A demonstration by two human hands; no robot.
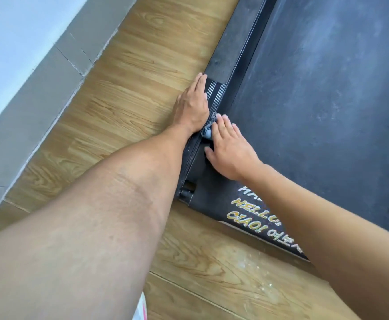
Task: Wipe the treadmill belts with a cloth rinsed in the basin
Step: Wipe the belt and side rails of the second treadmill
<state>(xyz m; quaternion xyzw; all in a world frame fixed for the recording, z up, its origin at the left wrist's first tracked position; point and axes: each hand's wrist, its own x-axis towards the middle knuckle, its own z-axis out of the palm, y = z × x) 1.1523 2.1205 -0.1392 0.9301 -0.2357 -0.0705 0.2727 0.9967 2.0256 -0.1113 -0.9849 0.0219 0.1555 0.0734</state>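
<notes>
The dusty black treadmill belt fills the upper right. Along its left edge runs a ribbed black side rail. My left hand lies flat with straight fingers on the rail's outer edge, beside the wooden floor. My right hand is also flat, fingers straight, at the belt's near left corner. A small bunched grey-blue cloth shows between the two hands on the rail, pressed under my right fingertips. Most of the cloth is hidden. No basin is in view.
A dark doormat with yellow and white lettering lies against the treadmill's near end. Wood-grain flooring runs along the left, bounded by a grey tiled skirting and pale wall. White specks mark the floor near me.
</notes>
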